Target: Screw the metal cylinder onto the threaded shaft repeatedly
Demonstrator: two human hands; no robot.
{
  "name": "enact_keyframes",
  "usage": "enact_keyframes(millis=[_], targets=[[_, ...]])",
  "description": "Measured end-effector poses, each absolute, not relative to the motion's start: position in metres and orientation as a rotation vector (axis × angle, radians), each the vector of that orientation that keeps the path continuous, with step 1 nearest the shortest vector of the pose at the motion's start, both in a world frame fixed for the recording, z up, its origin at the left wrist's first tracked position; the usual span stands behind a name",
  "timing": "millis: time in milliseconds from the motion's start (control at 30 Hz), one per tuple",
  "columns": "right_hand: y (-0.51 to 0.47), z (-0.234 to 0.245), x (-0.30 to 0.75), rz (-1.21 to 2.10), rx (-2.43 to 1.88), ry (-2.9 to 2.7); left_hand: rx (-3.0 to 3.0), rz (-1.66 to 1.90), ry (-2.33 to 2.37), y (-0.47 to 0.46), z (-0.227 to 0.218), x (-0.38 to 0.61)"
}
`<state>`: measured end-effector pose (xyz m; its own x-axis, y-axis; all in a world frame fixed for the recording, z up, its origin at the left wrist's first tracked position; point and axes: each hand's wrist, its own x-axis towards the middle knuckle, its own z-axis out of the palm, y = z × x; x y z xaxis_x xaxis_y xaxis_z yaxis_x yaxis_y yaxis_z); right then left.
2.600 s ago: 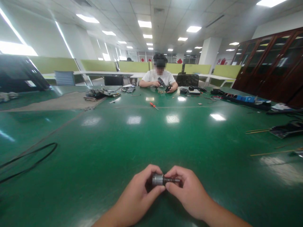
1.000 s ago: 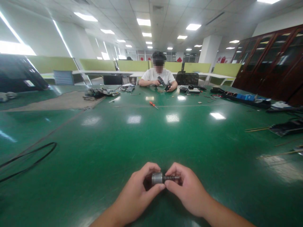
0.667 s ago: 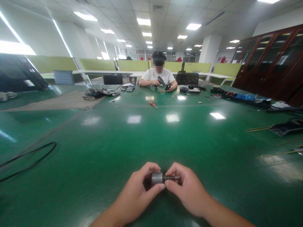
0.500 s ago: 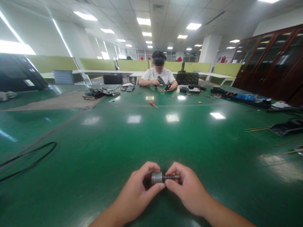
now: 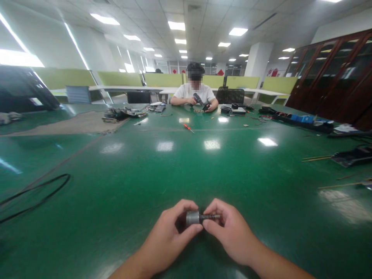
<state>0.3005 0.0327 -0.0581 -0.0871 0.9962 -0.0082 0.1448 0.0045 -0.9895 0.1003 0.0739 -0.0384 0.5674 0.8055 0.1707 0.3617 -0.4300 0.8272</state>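
Observation:
Low in the head view, both hands hold a small metal part (image 5: 193,217): a grey cylinder with a thin shaft, wound with what looks like a spring, sticking out to the right. My left hand (image 5: 171,230) is closed round the cylinder, thumb in front and index finger behind. Thumb and fingers of my right hand (image 5: 229,228) pinch the shaft close to the cylinder, and the shaft's tip shows between them. The part lies roughly level, just above the green table (image 5: 180,174). The cylinder's left end is partly hidden by my left hand.
Across the table a person (image 5: 200,95) in a white shirt holds a power drill (image 5: 198,99). An orange-handled screwdriver (image 5: 187,127) lies mid-table. A black cable (image 5: 58,179) loops at left. Circuit parts (image 5: 120,114) sit far left, and a black tray (image 5: 305,121) far right.

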Motion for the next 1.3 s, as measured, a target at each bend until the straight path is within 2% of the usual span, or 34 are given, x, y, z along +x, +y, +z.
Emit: enact_keyframes(millis=[1300], targets=[[0.0327, -0.0578, 0.2991, 1.226, -1.276, -1.363, 2.038, 0.759, 0.971, 0.0731, -0.0361, 0.1004]])
